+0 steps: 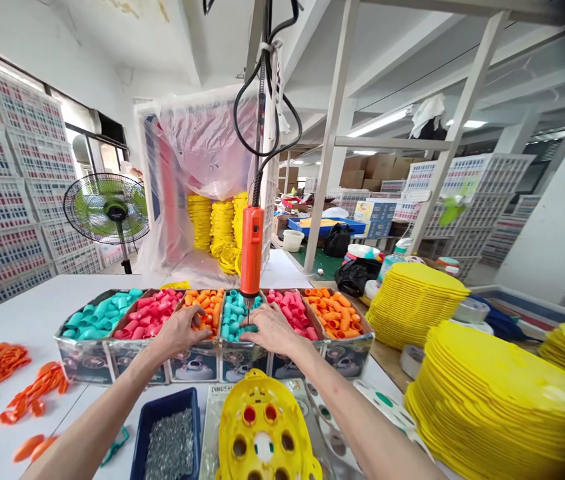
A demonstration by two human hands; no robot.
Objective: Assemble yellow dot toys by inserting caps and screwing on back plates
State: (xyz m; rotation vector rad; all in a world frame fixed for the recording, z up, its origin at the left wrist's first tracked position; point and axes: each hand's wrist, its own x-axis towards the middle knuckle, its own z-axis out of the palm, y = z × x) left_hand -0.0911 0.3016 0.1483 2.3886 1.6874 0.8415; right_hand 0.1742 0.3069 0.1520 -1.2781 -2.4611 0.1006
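My left hand (pixel 185 328) reaches over the compartment of orange curved tube pieces (pixel 207 303); its thumb and fingers are apart, at the pieces. Over the neighbouring compartment of teal tube pieces (pixel 232 310) is my right hand (pixel 270 327), thumb and index finger spread among them. An orange electric screwdriver (pixel 251 250) hangs upright between the hands, its bit close to my right fingertips. Below them lies a yellow plastic shell (pixel 260 427) with round holes. Red-orange shows in its two upper holes. It rests on a printed board (pixel 212 417).
A navy tray of screws (pixel 196 427) stands left of the shell. More compartments hold pink pieces (pixel 150 313), teal and orange ones. Loose orange parts (pixel 45 393) lie at left. Tall stacks of yellow plates (pixel 492 393) stand at right, with a fan (pixel 107 208) behind.
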